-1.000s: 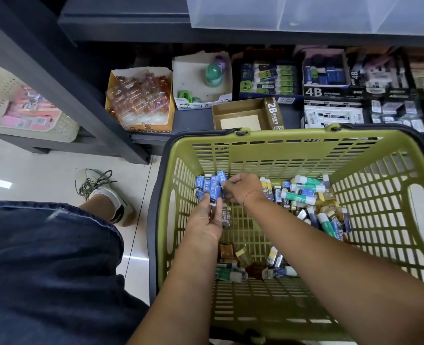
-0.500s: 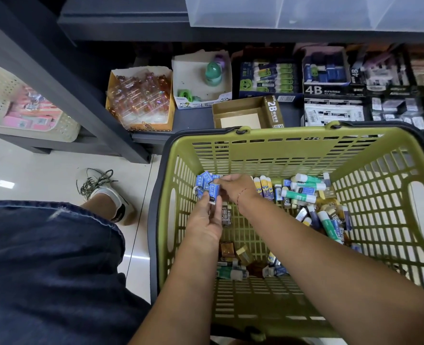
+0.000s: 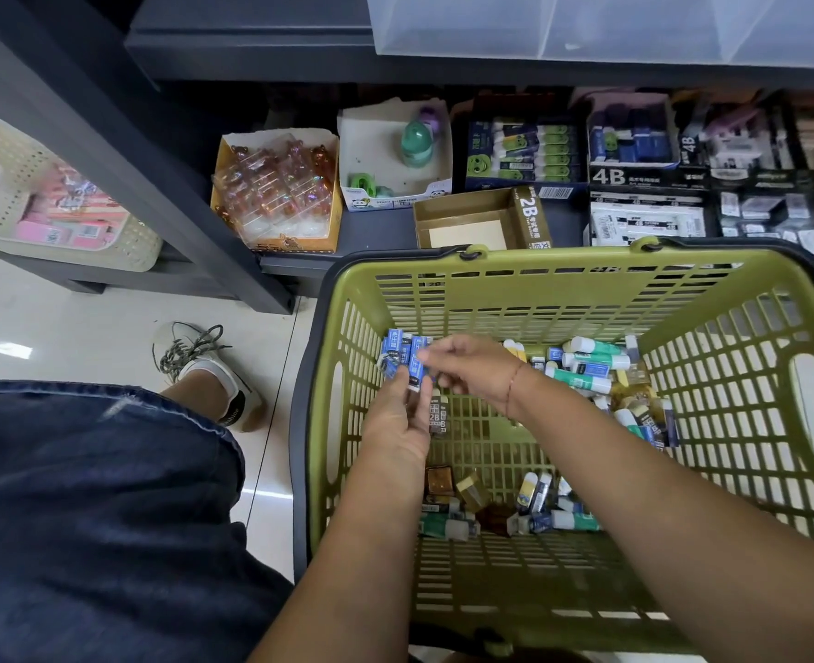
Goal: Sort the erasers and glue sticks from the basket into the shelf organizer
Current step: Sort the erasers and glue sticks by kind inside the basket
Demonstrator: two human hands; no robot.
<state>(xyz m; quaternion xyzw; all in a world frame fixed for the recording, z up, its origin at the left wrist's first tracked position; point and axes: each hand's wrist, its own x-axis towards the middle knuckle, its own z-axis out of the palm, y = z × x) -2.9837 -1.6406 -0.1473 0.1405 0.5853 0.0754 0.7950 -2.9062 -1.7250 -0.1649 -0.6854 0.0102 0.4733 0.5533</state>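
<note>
A: How far along is the sorting?

B: Not far, by the look of it. The person's left hand point(image 3: 397, 423) is curled round a bunch of blue-sleeved erasers point(image 3: 397, 350). It holds them up inside the green basket point(image 3: 562, 299), close to its left wall. None of that bunch has reached the shelf yet.

A: And the other hand?

B: The right hand point(image 3: 472, 370) is just beside it. Its thumb and fingertips pinch one eraser of the same bunch, perhaps to add it or square it up.

A: What is left?

B: Plenty. A dark 2B eraser point(image 3: 437, 416) lies on the basket floor just below the hands. A mixed heap point(image 3: 515, 507) sits nearer the person. Further right, green-and-white glue sticks point(image 3: 591, 368) are piled toward the far corner.

A: And the organizer?

B: On the shelf, the brown 2B box point(image 3: 529, 215) shows a bare bottom. The 4B box point(image 3: 644, 177) to its right holds stock.

A: How do the erasers look?

B: They are small rectangular blocks in blue paper sleeves, packed side by side, with a white end showing on at least one.
</note>
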